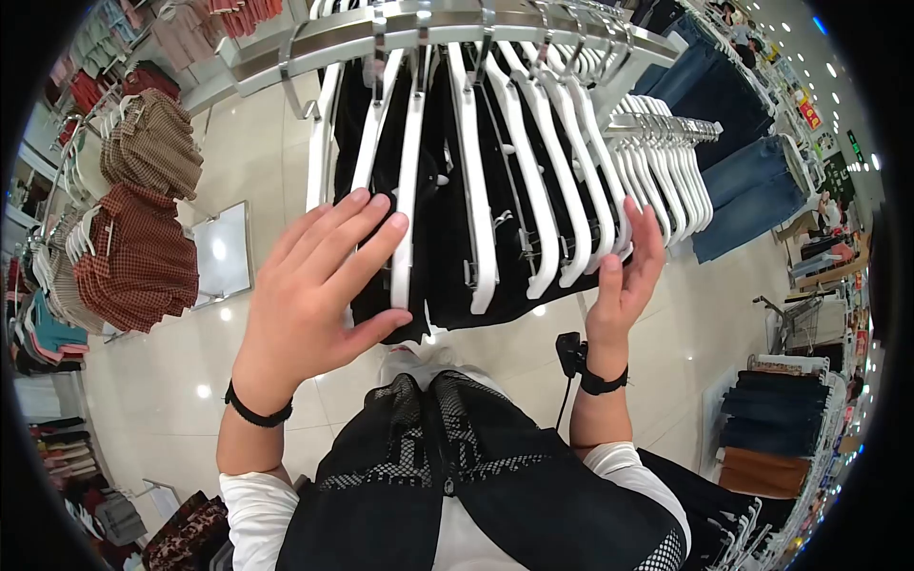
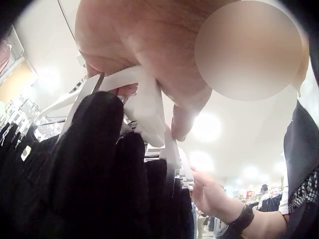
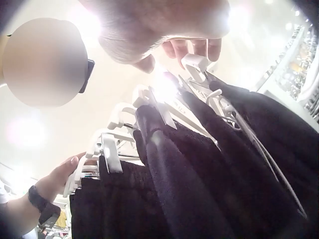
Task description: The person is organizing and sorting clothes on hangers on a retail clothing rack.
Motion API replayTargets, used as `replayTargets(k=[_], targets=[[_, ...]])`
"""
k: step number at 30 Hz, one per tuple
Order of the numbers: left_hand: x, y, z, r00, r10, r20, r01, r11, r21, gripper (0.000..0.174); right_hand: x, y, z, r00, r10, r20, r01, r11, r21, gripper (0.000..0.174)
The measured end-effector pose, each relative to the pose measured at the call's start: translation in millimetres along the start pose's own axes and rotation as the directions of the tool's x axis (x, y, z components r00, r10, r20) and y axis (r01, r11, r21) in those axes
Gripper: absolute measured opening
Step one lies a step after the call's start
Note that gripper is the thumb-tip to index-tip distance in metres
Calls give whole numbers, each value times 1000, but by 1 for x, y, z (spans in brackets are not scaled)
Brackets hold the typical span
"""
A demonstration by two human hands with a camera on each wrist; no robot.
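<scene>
White hangers (image 1: 484, 247) with clips hang in a row from a metal rail, carrying black garments (image 1: 440, 266). Over the hangers on the left side lies my left hand (image 1: 319, 295), its fingers extended across them and its thumb by the lower end of one hanger (image 1: 406, 181). In the left wrist view, the palm is above the white hanger ends (image 2: 147, 99). At the right side of the row, my right hand (image 1: 624, 281) has straight fingers beside the outer hanger. The right wrist view shows its fingers (image 3: 199, 47) behind a hanger end (image 3: 195, 62).
The metal rail (image 1: 457, 33) crosses the top. More white hangers (image 1: 681, 190) and jeans (image 1: 747, 205) hang to the right. Checked shirts (image 1: 133, 257) hang at the left. Folded-over denim garments (image 1: 776, 414) are at the lower right, above a tiled floor (image 1: 152, 390).
</scene>
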State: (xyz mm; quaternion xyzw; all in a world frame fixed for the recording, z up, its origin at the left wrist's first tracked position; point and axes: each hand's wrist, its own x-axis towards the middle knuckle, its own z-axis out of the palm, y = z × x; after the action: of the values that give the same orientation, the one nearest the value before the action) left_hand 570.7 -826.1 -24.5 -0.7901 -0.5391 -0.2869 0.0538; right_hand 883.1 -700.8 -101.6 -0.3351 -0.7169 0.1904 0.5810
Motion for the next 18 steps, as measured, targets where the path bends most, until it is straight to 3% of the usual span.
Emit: replayTargets(k=[6,10,12,18], targets=[[-9,-14,-11,1000,6,2,-6,1000,8,79,-2,-15,9,996,31,-83,-35,998,-48,61],[-16,-24,-14,999,18,35,-18,1000,-6,79,1,-33,15,992,-84,-94,65,979,-192,58],[-18,-29,-24,995,30,94,-35,998,57,81,2,-45,24,994,-70,-89,56,987,-151,59],[-21,-64,-24,972,208,112,-202,978,-59,101,-2,-65,37,995,-91,-35,84,981,-174,61]])
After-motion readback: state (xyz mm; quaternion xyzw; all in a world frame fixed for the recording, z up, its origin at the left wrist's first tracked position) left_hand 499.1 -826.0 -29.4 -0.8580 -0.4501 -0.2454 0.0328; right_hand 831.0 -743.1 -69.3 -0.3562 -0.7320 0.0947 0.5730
